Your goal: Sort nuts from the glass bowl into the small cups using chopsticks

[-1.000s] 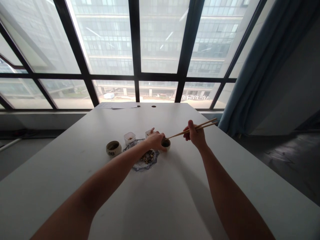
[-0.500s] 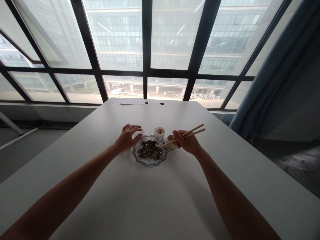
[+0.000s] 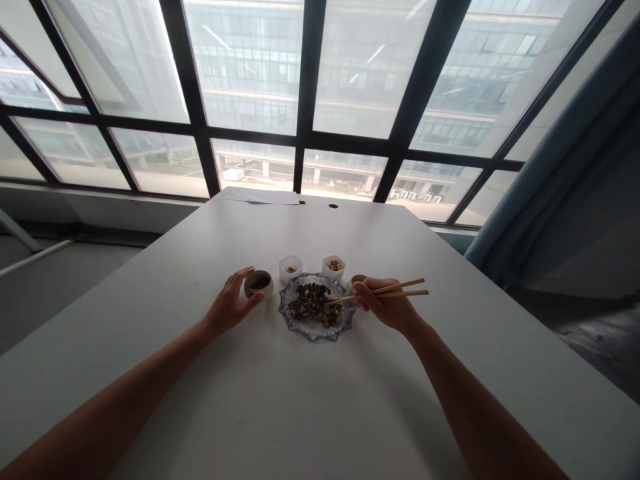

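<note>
My left hand (image 3: pixel 233 300) curves around a small round cup (image 3: pixel 268 291), with its thumb at the near side and fingers along the far rim. Dark contents show inside that cup. My right hand (image 3: pixel 390 305) grips a pair of wooden chopsticks (image 3: pixel 407 288). Their tips rest among dark seeds (image 3: pixel 307 301), which look like sunflower seeds, heaped in a scalloped glass dish (image 3: pixel 320 335). A second small cup (image 3: pixel 358 279) stands behind my right fingers, partly hidden by them.
Two small white containers stand behind the dish: the left one (image 3: pixel 291 270) holds a few small pieces, the right one (image 3: pixel 334 269) more. Papers (image 3: pixel 260 196) lie at the far edge of the white table (image 3: pixel 280 413). Windows rise beyond; a blue curtain (image 3: pixel 545 180) hangs on the right.
My left hand has moved left from the dish's rim to the round cup, uncovering the left white container. The chopsticks are still in my right hand, tips among the seeds. The view has shifted slightly.
</note>
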Action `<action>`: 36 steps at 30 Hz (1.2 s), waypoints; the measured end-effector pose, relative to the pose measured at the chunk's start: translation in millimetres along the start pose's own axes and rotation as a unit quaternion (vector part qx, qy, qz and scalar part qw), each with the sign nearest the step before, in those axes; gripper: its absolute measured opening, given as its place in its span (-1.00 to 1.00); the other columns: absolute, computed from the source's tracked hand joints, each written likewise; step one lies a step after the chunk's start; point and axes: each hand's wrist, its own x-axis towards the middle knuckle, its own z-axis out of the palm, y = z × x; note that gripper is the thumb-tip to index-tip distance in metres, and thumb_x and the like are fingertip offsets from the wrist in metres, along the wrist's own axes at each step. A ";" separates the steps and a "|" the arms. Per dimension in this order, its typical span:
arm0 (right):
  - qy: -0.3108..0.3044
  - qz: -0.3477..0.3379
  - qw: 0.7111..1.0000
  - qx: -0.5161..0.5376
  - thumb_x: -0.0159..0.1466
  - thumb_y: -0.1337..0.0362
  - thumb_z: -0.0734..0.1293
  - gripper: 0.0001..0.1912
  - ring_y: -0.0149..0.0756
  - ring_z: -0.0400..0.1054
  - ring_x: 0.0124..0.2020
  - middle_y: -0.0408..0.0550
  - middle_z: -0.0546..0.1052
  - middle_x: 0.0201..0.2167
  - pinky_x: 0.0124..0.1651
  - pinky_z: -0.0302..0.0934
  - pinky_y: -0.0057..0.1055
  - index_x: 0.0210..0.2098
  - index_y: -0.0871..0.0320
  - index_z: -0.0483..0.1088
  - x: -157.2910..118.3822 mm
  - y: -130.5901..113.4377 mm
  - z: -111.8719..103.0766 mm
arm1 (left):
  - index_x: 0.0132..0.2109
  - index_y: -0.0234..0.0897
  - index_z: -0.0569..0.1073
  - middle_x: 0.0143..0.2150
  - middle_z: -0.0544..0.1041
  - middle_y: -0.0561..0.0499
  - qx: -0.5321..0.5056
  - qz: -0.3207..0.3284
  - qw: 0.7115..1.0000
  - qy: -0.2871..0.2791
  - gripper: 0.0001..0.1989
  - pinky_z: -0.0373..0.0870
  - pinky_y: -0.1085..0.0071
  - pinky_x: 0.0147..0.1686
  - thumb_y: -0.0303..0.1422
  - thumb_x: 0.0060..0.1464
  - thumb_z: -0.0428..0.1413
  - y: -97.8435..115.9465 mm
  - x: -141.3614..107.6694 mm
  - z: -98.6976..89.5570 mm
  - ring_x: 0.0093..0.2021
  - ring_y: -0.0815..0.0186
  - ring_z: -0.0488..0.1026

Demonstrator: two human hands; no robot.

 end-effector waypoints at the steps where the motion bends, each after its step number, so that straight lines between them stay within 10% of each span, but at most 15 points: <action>1: 0.005 0.005 1.000 -0.001 0.36 -0.08 0.27 -0.48 -0.38 0.32 -0.65 -0.06 0.49 -0.64 -0.59 0.23 -0.47 -0.55 0.16 0.42 -0.3 0.3 -0.3 | 0.24 -0.26 0.30 0.24 0.42 -0.27 -0.010 -0.007 1.000 -0.008 -0.35 0.36 -0.02 0.21 0.06 0.16 0.11 -0.7 -0.9 1.1 0.25 -0.03 0.38; 18: 0.078 0.073 0.992 0.063 0.26 -0.24 0.30 -0.41 -0.40 0.32 -0.75 -0.10 0.46 -0.71 -0.70 0.18 -0.51 -0.51 0.18 0.45 -2.4 4.0 1.5 | 0.25 -0.25 0.31 0.19 0.47 -0.25 -0.037 -0.029 0.999 -0.023 -0.38 0.37 -0.02 0.20 -0.05 0.14 0.15 -1.5 -3.7 3.5 0.22 -0.01 0.41; 27: 0.287 0.043 0.957 -0.004 0.28 -0.24 0.27 -0.39 -0.42 0.27 -0.79 -0.09 0.44 -0.75 -0.73 0.17 -0.51 -0.53 0.18 0.45 -2.5 -2.0 -45.5 | 0.25 -0.26 0.32 0.20 0.46 -0.25 -0.037 -0.035 0.998 -0.028 -0.37 0.39 -0.02 0.18 -0.03 0.14 0.13 -2.1 -3.0 2.6 0.22 -0.04 0.41; 36: 0.197 0.076 0.970 -0.121 0.26 -0.30 0.25 -0.33 -0.38 0.32 -0.74 -0.06 0.47 -0.72 -0.68 0.21 -0.49 -0.55 0.19 0.46 -1.3 -3.1 -61.5 | 0.25 -0.25 0.33 0.20 0.47 -0.23 -0.035 -0.036 0.998 -0.024 -0.36 0.37 -0.01 0.19 0.00 0.13 0.13 -1.8 -3.3 2.8 0.20 -0.04 0.42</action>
